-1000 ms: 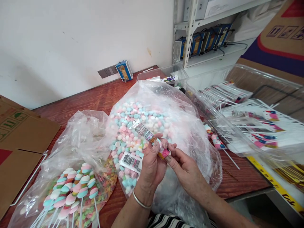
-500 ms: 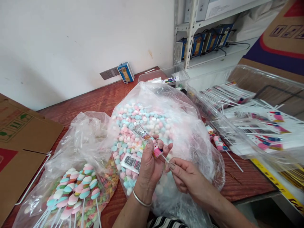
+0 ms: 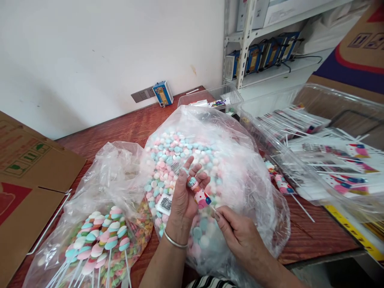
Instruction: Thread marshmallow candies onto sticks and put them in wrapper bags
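Observation:
A marshmallow lollipop [image 3: 202, 199] in a printed pink, red and blue wrapper lies across my left hand [image 3: 187, 196], its upper end between my thumb and loosely curled fingers. Its white stick points down to the right, and my right hand [image 3: 237, 228] pinches the stick's lower end. Both hands are over a large clear bag [image 3: 192, 116] of pink, blue and white marshmallows [image 3: 162, 166]. On that bag lies a white packet [image 3: 165, 204] with black print, partly covered by my left hand.
Several marshmallow skewers [image 3: 105, 236] lie left on a bag of ring-shaped sweets [image 3: 144, 226]. Cardboard [image 3: 60, 160] stands at far left. A clear bin [image 3: 270, 140] of printed wrappers and sticks is at right, with a wrapped lollipop [image 3: 283, 185] beside it.
The lollipop has turned in my left hand and its wrapper's upper end is now gathered in. My left fingers have spread upward. The whole view has shifted slightly.

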{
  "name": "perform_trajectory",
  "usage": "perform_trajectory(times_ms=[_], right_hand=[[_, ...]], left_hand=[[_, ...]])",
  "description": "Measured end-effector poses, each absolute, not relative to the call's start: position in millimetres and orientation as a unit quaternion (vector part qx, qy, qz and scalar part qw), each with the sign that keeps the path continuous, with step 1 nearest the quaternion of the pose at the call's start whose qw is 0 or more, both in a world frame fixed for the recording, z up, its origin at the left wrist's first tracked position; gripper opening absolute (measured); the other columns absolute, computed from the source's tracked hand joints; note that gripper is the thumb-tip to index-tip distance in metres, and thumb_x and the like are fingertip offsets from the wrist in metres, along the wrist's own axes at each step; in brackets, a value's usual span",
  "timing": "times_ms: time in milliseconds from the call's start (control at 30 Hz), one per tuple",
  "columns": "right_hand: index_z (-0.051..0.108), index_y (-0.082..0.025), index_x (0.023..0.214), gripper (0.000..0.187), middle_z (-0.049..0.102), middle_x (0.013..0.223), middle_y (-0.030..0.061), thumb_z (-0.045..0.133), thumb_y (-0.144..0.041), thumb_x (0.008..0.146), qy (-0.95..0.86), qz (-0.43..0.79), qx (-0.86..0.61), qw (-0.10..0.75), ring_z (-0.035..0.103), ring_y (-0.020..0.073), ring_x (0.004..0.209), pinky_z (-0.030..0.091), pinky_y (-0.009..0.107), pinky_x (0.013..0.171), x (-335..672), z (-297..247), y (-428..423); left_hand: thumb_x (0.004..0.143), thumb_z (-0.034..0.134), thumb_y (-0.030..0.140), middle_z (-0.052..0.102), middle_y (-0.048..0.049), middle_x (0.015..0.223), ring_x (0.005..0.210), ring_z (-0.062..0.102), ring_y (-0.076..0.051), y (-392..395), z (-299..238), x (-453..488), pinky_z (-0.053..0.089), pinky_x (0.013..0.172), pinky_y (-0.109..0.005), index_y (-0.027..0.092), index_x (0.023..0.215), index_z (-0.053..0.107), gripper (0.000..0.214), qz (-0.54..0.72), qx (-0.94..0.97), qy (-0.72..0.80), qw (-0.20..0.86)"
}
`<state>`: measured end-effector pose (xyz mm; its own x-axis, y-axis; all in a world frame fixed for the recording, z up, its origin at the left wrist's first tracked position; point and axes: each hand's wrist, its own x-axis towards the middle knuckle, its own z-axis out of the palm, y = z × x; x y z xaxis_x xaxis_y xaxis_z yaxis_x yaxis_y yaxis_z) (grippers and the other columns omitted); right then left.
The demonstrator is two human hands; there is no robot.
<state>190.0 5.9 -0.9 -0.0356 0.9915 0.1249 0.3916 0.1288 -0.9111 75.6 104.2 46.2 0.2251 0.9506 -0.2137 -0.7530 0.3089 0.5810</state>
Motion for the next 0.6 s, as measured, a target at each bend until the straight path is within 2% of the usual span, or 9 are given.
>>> perform_trajectory(times_ms=[67,133,267,400,467,533,600], right_hand=[[0.048,-0.023,0.075,0.026,0.050,0.062,-0.0031,0.039,-0.031,0.099,-0.629,0.347,-0.558,0.416,0.049,0.0138,0.053,0.032,0.026,0.052,184.9,-1.5,6.9],[0.048,-0.023,0.076,0.026,0.051,0.062,-0.0025,0.039,-0.031,0.099,-0.618,0.339,-0.569,0.423,0.049,0.0141,0.054,0.032,0.026,0.052,180.8,-0.8,11.7],[0.051,-0.022,0.074,0.027,0.054,0.065,-0.0007,0.042,-0.033,0.098,-0.567,0.359,-0.577,0.465,0.050,0.0152,0.058,0.037,0.026,0.056,180.2,1.6,23.9],[0.061,-0.021,0.091,0.026,0.060,0.080,0.0024,0.050,-0.044,0.095,-0.475,0.447,-0.534,0.538,0.057,0.0182,0.075,0.047,0.028,0.070,183.1,2.5,30.8],[0.062,-0.021,0.091,0.031,0.055,0.070,-0.0003,0.053,-0.050,0.092,-0.431,0.497,-0.516,0.549,0.053,0.0156,0.063,0.046,0.026,0.060,182.8,1.5,31.0],[0.060,-0.021,0.085,0.035,0.042,0.056,-0.0055,0.052,-0.054,0.091,-0.399,0.549,-0.499,0.539,0.038,0.0111,0.046,0.035,0.022,0.043,181.8,-0.1,30.2],[0.059,-0.021,0.084,0.037,0.033,0.051,-0.0084,0.051,-0.057,0.091,-0.384,0.583,-0.483,0.529,0.027,0.0088,0.040,0.024,0.021,0.037,180.9,-1.2,29.5]], left_hand=[[0.082,0.071,0.036,0.053,0.0068,0.066,0.047,0.046,-0.004,102.5,47.5,79.9,0.045,0.056,-0.020,0.019,0.111,0.061,0.035,0.553,0.204,0.271,0.761],[0.083,0.070,0.033,0.042,0.0099,0.056,0.042,0.037,-0.003,95.6,44.2,89.1,0.042,0.054,-0.019,0.018,0.106,0.062,0.028,0.554,0.227,0.274,0.753],[0.085,0.068,0.031,0.051,0.0065,0.056,0.060,0.055,-0.008,79.8,31.2,103.2,0.046,0.079,-0.025,0.018,0.097,0.062,0.018,0.554,0.279,0.314,0.719],[0.086,0.066,0.036,0.064,-0.0001,0.075,0.075,0.062,-0.013,70.5,22.4,105.1,0.046,0.078,-0.026,0.019,0.101,0.063,0.023,0.517,0.276,0.330,0.740],[0.086,0.063,0.040,0.068,-0.0039,0.086,0.078,0.062,-0.014,68.4,21.4,105.0,0.046,0.078,-0.027,0.018,0.102,0.065,0.027,0.510,0.267,0.342,0.743],[0.088,0.060,0.043,0.070,-0.0069,0.093,0.083,0.063,-0.016,66.9,21.1,105.5,0.047,0.080,-0.028,0.017,0.102,0.067,0.030,0.514,0.276,0.359,0.728],[0.088,0.059,0.044,0.071,-0.0084,0.097,0.092,0.063,-0.020,64.9,20.0,106.5,0.048,0.083,-0.029,0.018,0.101,0.070,0.031,0.514,0.302,0.372,0.712]])
